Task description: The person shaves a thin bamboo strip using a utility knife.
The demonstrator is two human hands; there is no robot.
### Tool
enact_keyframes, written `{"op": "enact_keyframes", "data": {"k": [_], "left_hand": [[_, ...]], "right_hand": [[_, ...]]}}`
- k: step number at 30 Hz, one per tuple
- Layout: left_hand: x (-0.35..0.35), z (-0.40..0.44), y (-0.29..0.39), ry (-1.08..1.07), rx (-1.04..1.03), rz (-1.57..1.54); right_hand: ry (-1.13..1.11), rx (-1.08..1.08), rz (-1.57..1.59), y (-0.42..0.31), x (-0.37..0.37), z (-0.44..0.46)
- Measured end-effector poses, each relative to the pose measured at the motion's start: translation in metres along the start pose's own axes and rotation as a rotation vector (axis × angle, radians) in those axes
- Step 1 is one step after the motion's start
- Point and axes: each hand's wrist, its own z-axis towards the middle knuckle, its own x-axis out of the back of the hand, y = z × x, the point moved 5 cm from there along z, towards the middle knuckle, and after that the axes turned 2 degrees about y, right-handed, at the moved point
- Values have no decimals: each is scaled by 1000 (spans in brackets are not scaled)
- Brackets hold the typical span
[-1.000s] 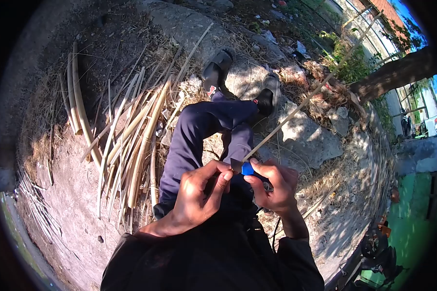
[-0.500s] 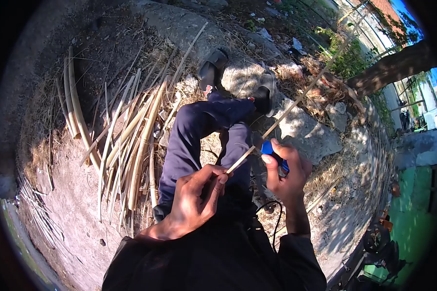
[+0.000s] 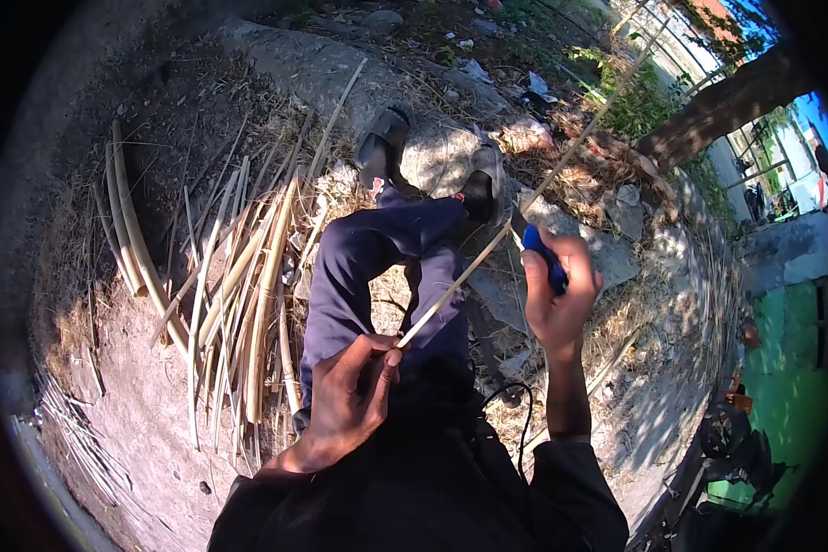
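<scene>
My left hand (image 3: 345, 405) pinches the near end of a long, thin bamboo strip (image 3: 455, 285) between thumb and fingers, above my lap. From there the strip slants up and away to the upper right. In my right hand (image 3: 561, 294) is a blue-handled knife (image 3: 545, 256), fingers closed around its handle. Its short blade meets or lies very close to the strip, some way along from my left hand. Whether the blade edge is cutting in, I cannot tell.
A pile of split bamboo strips (image 3: 258, 304) lies on the ground to the left, with thicker curved pieces (image 3: 133, 216) beside it. Thin strips (image 3: 87, 451) lie farther left. My shoes rest by a stone slab (image 3: 593, 258). A tree trunk (image 3: 722, 106) leans at upper right.
My right hand has moved up along the strip with the knife, farther from my left hand. The left hand has shifted slightly down and left. The camera view has shifted slightly.
</scene>
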Motion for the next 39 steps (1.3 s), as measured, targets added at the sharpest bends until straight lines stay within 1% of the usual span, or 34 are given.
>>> {"op": "enact_keyframes", "data": {"k": [2, 3, 4, 5, 7, 10, 11, 12, 14, 15, 17, 20, 21, 22, 24, 26, 27, 28, 30, 32, 34, 35, 36, 38, 39], "left_hand": [[1, 1, -3, -54, 39, -9], [1, 1, -5, -58, 30, -3], [0, 1, -10, -59, 68, -48], [0, 2, -14, -64, 103, -91], [-1, 5, -14, -52, 92, -72], [3, 4, -17, -22, 82, -32], [4, 3, -19, -16, 83, -17], [4, 1, -21, -24, 74, -10], [3, -2, -21, -3, 15, -20], [3, -3, -16, -16, 32, -10], [1, -4, -17, -21, 18, 12], [3, -6, -15, -21, -4, 55], [3, -5, -13, -26, -20, 76], [5, -6, -11, -40, 33, 120], [4, -7, -6, -51, 83, 97], [1, 0, 18, -32, 32, 200], [1, 3, 20, -53, -20, 242], [0, 8, 28, -45, -134, 316], [-6, 19, 49, -37, -258, 349], [-19, 25, 59, -46, -155, 222], [-27, 27, 68, -55, -125, 249], [-32, 28, 71, -32, -125, 298], [-33, 27, 70, -38, -128, 292], [-36, 26, 60, -83, -9, 170], [-36, 24, 62, -36, -31, 162]], "right_hand": [[16, -136, 188, 15, 5, 8], [19, -230, 400, 22, -5, -2], [-73, -407, 572, 21, -13, -10], [-80, -330, 503, 14, -20, -16], [-114, -189, 403, 9, -31, -21], [-37, -179, 509, 7, -28, -11], [-27, -285, 605, 12, -27, -7], [-7, -279, 630, 10, -23, 3], [67, -382, 681, 5, -18, 16], [97, -416, 697, 5, -14, 19], [-92, -554, 821, 13, -14, 20], [-92, -537, 881, 11, -13, 18], [-93, -577, 855, 13, -10, 16], [-111, -629, 916, 12, -7, 14], [-91, -585, 898, 12, -5, 13], [-92, -538, 872, 7, -3, 13], [-113, -553, 862, 4, -2, 12], [-125, -535, 892, -4, -2, 13], [-156, -500, 895, -11, -8, 10], [-187, -508, 894, -19, -12, 6], [-225, -482, 871, -27, -14, 4], [-261, -461, 778, -31, -12, 3], [-257, -462, 771, -32, -10, 2], [-273, -420, 774, -36, -10, 1], [-268, -381, 755, -37, -10, 2]]}}
